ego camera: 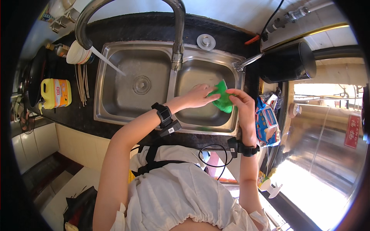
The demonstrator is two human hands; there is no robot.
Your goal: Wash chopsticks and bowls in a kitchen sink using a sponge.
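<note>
A green cloth (pixel 222 99) hangs over the right basin (pixel 190 75) of a stainless steel double sink. My left hand (pixel 201 96) reaches across the divider and has its fingertips on the cloth's left side. At the opposite edge, my right hand (pixel 242 101) pinches the cloth between thumb and fingers. Water (pixel 107 61) streams from the curved chrome faucet (pixel 179 34) into the left basin (pixel 115 86), which has a drain strainer (pixel 142 85) in its floor.
Left of the sink stand a yellow detergent jug (pixel 56 93), chopsticks (pixel 82 83) and stacked white bowls (pixel 77 53). A drain plug (pixel 206 42) lies behind the right basin. On the right are a black cylindrical container (pixel 286 63) and a blue printed bag (pixel 267 122).
</note>
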